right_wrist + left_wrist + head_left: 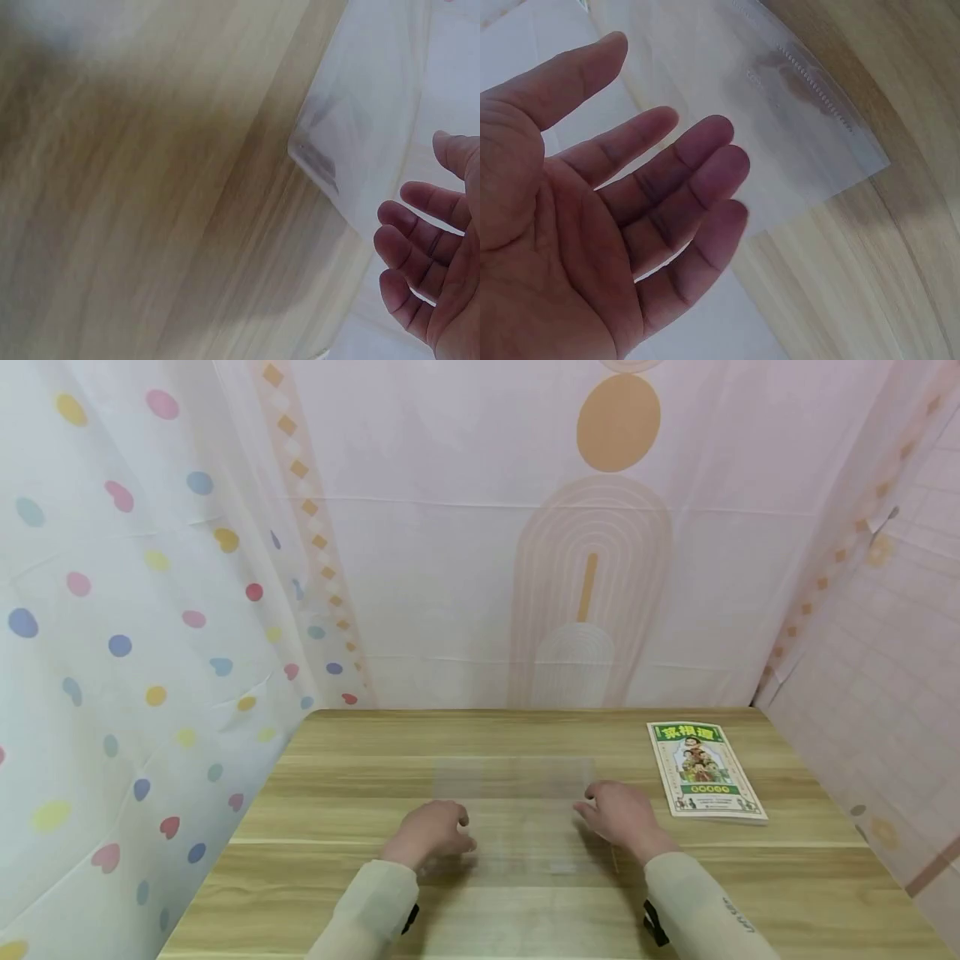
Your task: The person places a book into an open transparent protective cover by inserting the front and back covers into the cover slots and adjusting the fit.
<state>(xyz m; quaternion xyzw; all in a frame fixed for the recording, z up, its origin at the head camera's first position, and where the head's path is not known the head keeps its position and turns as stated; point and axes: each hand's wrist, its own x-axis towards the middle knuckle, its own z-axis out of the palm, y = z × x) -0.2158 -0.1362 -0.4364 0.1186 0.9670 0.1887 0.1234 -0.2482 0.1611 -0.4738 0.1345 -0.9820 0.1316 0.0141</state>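
Observation:
A clear plastic sheet [528, 827] lies on the wooden table between both hands, see-through and marked mostly by faint glare. My left hand [433, 833] hovers at its left side, fingers loosely bent and holding nothing. In the left wrist view, the palm faces the sheet [810, 150], which has a row of small raised marks along one edge. At the sheet's right side is my right hand [621, 814], thumb and fingers apart with nothing between them. A corner of the sheet [360, 112] shows beyond the fingertips in the right wrist view.
A booklet [705, 770] with a green and cream illustrated cover lies on the right of the wooden table [360, 735]. Patterned curtains [420, 568] hang behind the table and along both sides.

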